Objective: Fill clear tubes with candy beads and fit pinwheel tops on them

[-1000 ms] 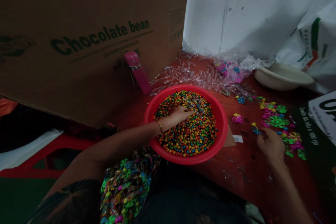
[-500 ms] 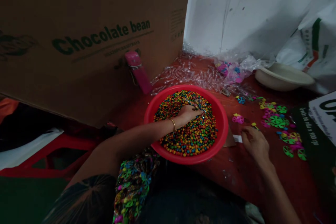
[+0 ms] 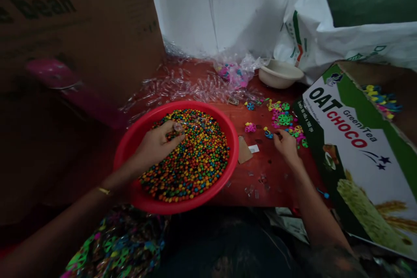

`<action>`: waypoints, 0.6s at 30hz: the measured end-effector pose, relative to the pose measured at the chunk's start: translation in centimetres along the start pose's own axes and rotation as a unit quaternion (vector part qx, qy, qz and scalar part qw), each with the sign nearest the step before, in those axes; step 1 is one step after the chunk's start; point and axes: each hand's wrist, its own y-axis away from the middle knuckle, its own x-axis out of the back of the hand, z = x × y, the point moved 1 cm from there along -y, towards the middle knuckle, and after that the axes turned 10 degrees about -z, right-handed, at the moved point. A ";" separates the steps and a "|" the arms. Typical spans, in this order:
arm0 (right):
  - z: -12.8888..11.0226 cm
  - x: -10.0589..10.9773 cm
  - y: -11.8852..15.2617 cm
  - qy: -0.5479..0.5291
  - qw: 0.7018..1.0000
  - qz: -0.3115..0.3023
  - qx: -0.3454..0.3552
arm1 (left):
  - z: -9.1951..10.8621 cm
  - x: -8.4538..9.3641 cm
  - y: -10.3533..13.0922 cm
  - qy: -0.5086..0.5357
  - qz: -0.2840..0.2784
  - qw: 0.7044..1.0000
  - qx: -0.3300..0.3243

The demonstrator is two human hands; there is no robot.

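A red basin [image 3: 233, 150] on the red table holds many small round candies [image 3: 195, 156] of mixed colours. Over its left part is my left hand [image 3: 159, 141], thumb and fingers closed round a small clear tube [image 3: 177, 127] whose contents are hard to make out. My right hand [image 3: 286, 143] rests low at the table right of the basin, fingertips together beside a blue and yellow pinwheel piece [image 3: 268, 133]; whether it grips that piece is unclear. A pink pinwheel piece [image 3: 250, 127] lies nearby.
Clear tubes [image 3: 195, 87] are heaped behind the basin. Pinwheel pieces [image 3: 284, 119] lie in a pile before an Oat Choco box [image 3: 355, 139]. A cream bowl [image 3: 280, 74] stands at the back. A pink bottle [image 3: 74, 87] and large carton [image 3: 81, 21] are at left.
The view has turned right, showing more of the Oat Choco box. My left hand has lifted off the candies with the tube. My right hand is now nearer the pinwheel pieces.
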 end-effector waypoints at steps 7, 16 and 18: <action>-1.2 -1.6 -4.4 0.122 0.985 -0.118 0.003 | 1.1 -2.0 1.0 0.292 -0.011 0.953 0.082; 0.2 -0.3 -1.1 0.084 0.990 -0.037 0.108 | 1.7 -2.5 2.7 0.424 -0.097 0.885 0.164; -0.6 0.5 -0.5 0.083 0.994 -0.067 -0.031 | 2.0 -2.7 2.9 0.423 -0.107 0.884 0.165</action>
